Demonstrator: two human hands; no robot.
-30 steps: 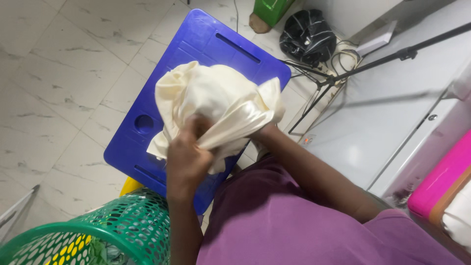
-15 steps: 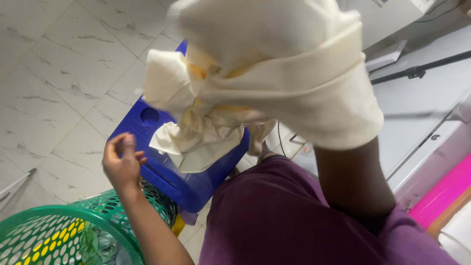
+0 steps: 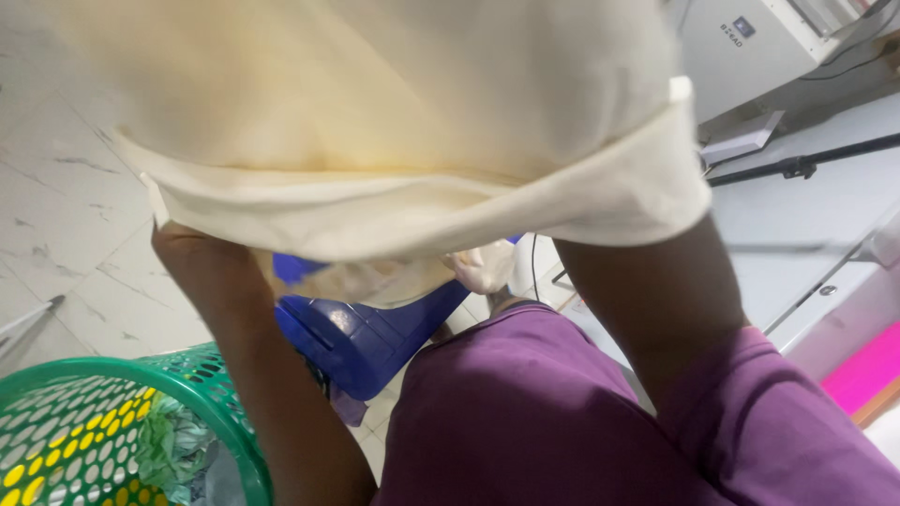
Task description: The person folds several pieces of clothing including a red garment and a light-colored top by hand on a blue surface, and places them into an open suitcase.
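A cream-coloured cloth garment (image 3: 394, 122) is lifted close to the camera and fills the upper part of the head view. My left hand (image 3: 192, 258) grips its lower left hem from below. My right forearm rises on the right and goes under the folded right edge of the cloth; the right hand itself is hidden by the fabric. Below the cloth, part of a blue plastic stool (image 3: 375, 333) shows on the floor. My purple-clad lap (image 3: 562, 422) is at the bottom.
A green perforated laundry basket (image 3: 112, 422) with crumpled clothes inside stands at the bottom left. White marble floor tiles lie to the left. A white appliance (image 3: 759, 47), black cables, a tripod leg (image 3: 806, 164) and a pink object (image 3: 867, 370) are on the right.
The cream garment has been lifted off the blue stool and raised close to the camera. My left hand moved up from beside the basket and took hold of the hem.
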